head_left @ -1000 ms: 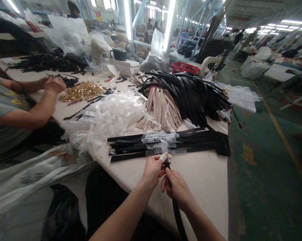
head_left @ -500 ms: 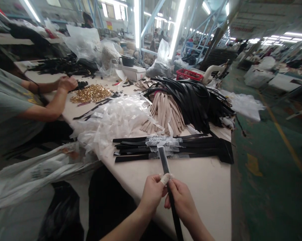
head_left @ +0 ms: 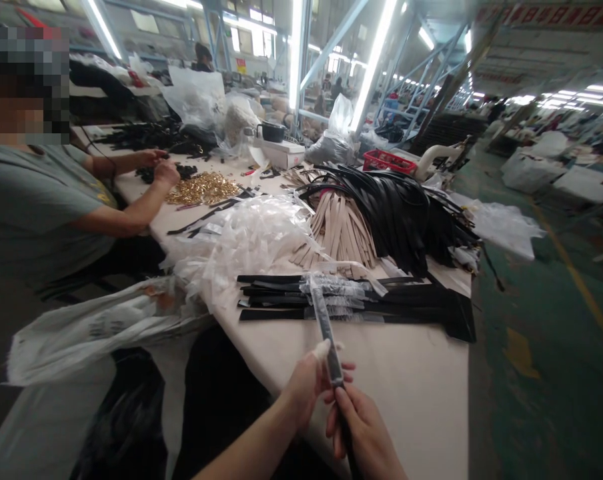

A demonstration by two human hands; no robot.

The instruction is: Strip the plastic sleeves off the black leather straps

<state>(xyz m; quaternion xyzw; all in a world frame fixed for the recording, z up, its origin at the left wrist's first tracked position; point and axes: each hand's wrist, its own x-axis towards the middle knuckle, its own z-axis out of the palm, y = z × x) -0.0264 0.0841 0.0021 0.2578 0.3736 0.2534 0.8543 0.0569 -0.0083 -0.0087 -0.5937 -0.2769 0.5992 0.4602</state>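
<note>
My right hand (head_left: 364,423) pinches a long black strap (head_left: 333,363) between thumb and fingers, its lower length running down past the hand. Clear plastic film wraps the strap's upper part. My left hand (head_left: 304,387) holds that wrapped part, thumb on the near side and fingers behind, some extended beyond it. A whitish cover sits on the left thumb. Just beyond the strap's tip, black straps (head_left: 266,315) lie side by side across the table, with clear film (head_left: 339,285) around their middles.
Crumpled clear plastic (head_left: 251,233) lies at the left of the table (head_left: 411,380). Behind are beige strips (head_left: 344,230), a heap of black straps (head_left: 396,207) and a red basket (head_left: 389,161). At left, a co-worker's hands (head_left: 164,172) are near gold metal pieces (head_left: 204,189).
My right hand has slid down the strap, away from my left thumb. My left fingers have loosened and spread behind the wrapped part. The view has turned left, showing more of the co-worker.
</note>
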